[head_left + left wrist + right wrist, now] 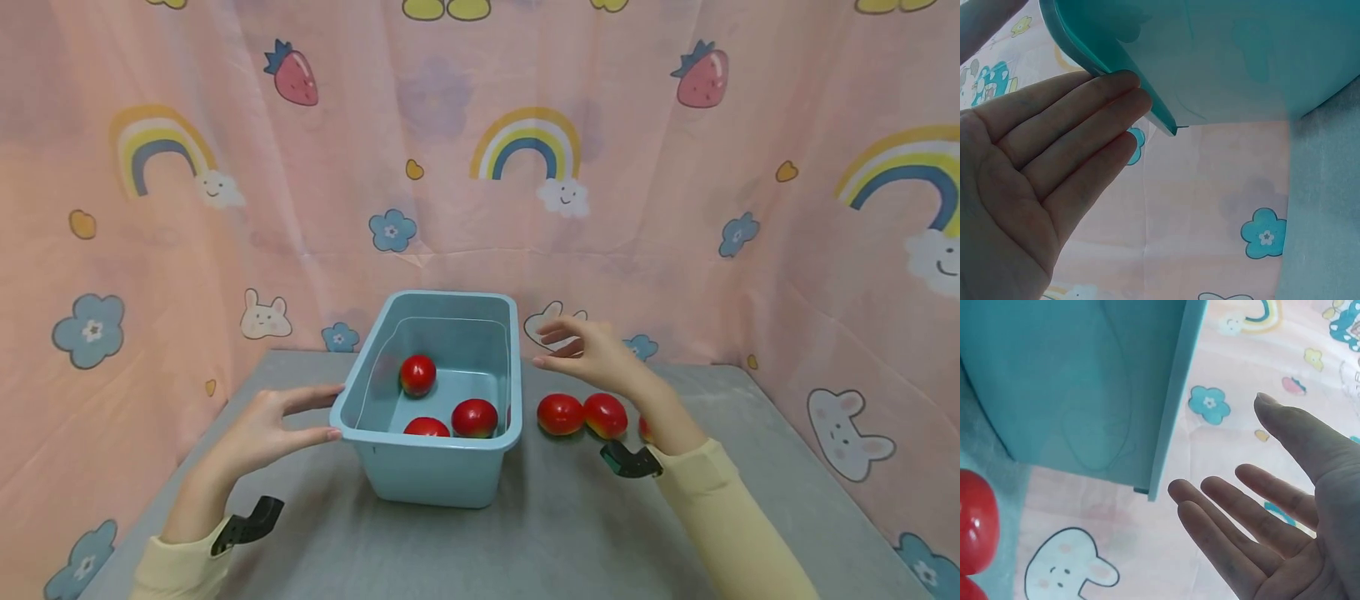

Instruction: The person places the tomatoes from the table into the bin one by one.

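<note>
A light blue plastic bin (431,471) stands on the grey table. Inside it lie three glossy red round fruits with greenish-yellow patches, one toward the back (417,375), one at the right (474,418) and one partly behind the front rim (427,427). My left hand (273,429) touches the bin's left rim with extended fingers, seen also in the left wrist view (1054,137). To the right of the bin, my right hand (588,354) hovers above the table, fingers loosely bent and holding nothing. The right wrist view shows that hand (1272,531) apart from the bin wall.
On the table right of the bin sit two red fruits side by side, one nearer the bin (559,414) and one beyond it (606,416). Another red fruit (645,430) is mostly hidden by the right forearm. A pink patterned curtain (450,233) hangs behind the table.
</note>
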`<control>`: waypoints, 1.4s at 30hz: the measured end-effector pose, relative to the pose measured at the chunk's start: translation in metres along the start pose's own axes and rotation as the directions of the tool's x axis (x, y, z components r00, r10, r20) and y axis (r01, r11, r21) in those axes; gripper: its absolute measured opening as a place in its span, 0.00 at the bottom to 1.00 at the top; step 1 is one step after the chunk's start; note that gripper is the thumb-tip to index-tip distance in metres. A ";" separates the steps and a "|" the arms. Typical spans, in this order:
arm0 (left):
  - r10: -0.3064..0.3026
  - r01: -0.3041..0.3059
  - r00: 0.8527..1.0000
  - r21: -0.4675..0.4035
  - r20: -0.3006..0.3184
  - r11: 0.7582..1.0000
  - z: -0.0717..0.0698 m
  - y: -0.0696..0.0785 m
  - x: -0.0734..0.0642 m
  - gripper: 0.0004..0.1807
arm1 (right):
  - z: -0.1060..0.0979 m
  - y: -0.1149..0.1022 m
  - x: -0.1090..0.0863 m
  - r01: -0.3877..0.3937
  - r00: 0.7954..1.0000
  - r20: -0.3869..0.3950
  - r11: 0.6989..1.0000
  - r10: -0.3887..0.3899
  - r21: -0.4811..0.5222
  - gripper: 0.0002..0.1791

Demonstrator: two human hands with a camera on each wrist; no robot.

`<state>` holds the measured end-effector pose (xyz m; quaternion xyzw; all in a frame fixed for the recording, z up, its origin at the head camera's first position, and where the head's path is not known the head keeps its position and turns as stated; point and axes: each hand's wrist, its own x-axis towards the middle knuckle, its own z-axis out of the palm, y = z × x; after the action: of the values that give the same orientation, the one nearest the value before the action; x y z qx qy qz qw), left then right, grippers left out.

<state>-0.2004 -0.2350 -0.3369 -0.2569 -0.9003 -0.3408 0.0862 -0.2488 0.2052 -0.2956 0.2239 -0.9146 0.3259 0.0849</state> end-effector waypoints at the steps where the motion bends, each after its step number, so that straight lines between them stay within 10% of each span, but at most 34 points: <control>1: 0.001 -0.001 1.000 0.003 -0.001 1.000 0.000 0.000 0.000 0.31 | 0.000 0.002 -0.001 -0.006 1.000 -0.002 1.000 0.006 -0.004 0.28; 42: -0.018 0.018 1.000 -0.002 -0.004 1.000 0.001 0.000 -0.001 0.31 | -0.012 0.081 -0.056 -0.186 0.980 -0.074 0.983 0.185 -0.006 0.30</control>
<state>-0.1993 -0.2347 -0.3376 -0.2481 -0.9020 -0.3431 0.0848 -0.2368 0.2881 -0.3480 0.1251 -0.9299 0.3343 0.0889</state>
